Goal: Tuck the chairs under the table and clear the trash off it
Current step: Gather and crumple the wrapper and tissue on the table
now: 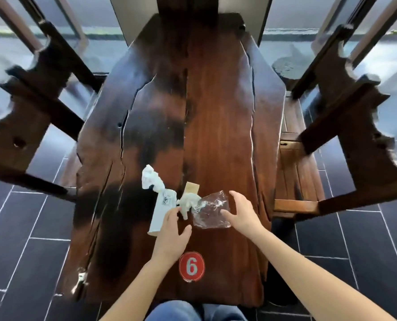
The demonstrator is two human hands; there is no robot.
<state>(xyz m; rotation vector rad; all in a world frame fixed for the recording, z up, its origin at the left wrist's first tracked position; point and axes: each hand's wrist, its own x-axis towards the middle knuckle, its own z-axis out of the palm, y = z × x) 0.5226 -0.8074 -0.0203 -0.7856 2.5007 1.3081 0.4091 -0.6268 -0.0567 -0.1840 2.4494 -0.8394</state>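
Note:
A long dark wooden table [216, 112] runs away from me. Near its front end lies a cluster of trash: a crumpled white tissue [151, 179], a flat white paper sleeve [161, 210], a small tan paper slip [191, 188], a crumpled white glove-like scrap [187, 203] and a clear plastic wrapper [210, 210]. My left hand [173, 232] hovers with spread fingers over the sleeve's near end. My right hand [240, 213] reaches with open, slightly bent fingers at the wrapper's right edge. A dark wooden chair [30, 100] stands left of the table, another chair [345, 126] right.
A red round sticker with the number 6 [191, 266] sits on the table near me. Dark floor tiles [30, 251] lie on both sides. A lighter wooden bench or seat [295, 170] shows at the table's right edge. Glass walls stand behind.

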